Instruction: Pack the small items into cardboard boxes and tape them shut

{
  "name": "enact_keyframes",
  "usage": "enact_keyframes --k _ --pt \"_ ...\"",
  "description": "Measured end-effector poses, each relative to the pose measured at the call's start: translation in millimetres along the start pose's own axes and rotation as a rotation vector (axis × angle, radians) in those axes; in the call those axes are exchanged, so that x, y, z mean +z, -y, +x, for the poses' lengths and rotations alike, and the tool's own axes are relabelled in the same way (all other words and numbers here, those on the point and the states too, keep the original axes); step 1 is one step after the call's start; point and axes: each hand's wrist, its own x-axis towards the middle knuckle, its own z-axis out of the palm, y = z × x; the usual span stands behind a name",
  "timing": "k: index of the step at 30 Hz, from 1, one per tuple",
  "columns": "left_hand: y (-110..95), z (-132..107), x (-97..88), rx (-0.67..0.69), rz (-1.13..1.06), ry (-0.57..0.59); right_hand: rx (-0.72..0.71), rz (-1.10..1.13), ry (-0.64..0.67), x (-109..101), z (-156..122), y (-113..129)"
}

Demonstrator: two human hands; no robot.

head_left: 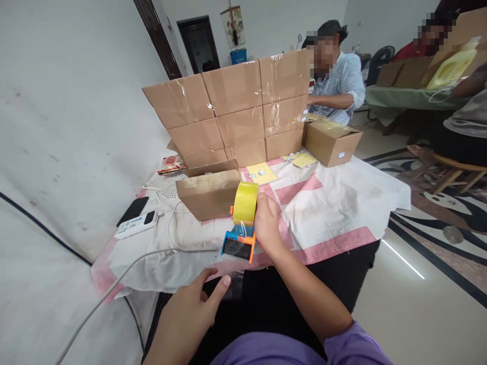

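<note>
My right hand (pixel 267 220) grips a tape dispenser (pixel 238 245) with a blue and orange frame, held over the front edge of the table. A wide yellow-looking roll of tape (pixel 245 204) sits on it. Below the dispenser, a clear strip of tape (pixel 233 288) shows faintly against the dark clothing. My left hand (pixel 192 309) is beside that strip, thumb and index finger apart; whether the thumb touches the tape I cannot tell. Just behind the dispenser stands a small cardboard box (pixel 209 195) with a raised flap.
Taped cardboard boxes (pixel 239 124) form a wall across the table. Another box (pixel 335 139) stands right, near yellow cards (pixel 262 173). A white device (pixel 136 225), a dark phone-like slab (pixel 133 210) and a grey cable (pixel 125 276) lie left. A co-worker (pixel 344 81) sits behind the boxes.
</note>
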Motion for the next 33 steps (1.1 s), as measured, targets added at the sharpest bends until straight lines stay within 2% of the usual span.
enact_keyframes --k 3,5,7,11,15,22,29,33 --pt "7.3 -0.5 1.4 0.085 -0.017 -0.147 0.007 0.036 -0.022 -1.4 -0.8 5.1" --pt "9.0 3.1 2.7 0.201 -0.13 -0.243 0.019 0.045 -0.025 -1.4 -2.5 6.2" --pt "5.9 7.2 4.8 0.285 -0.29 -0.286 0.046 0.046 -0.03 -1.0 -4.5 5.7" --pt "-12.1 8.9 11.1 0.325 -0.55 -0.174 0.123 0.043 -0.082 -0.1 -5.0 1.2" --pt "-27.7 2.9 18.1 0.235 -0.687 -0.089 0.176 0.069 -0.104 -0.3 -2.4 -3.9" --pt "-33.4 -3.8 25.2 0.195 -0.818 -0.123 0.128 0.06 -0.031 -2.3 -2.7 -2.6" --pt "-35.3 -2.5 32.2 0.172 -0.844 -0.154 0.131 0.048 -0.05 -4.5 -4.6 -0.3" --pt "-31.2 3.7 39.0 0.223 -0.826 -0.199 0.147 0.067 0.001 -4.6 -2.5 -4.9"
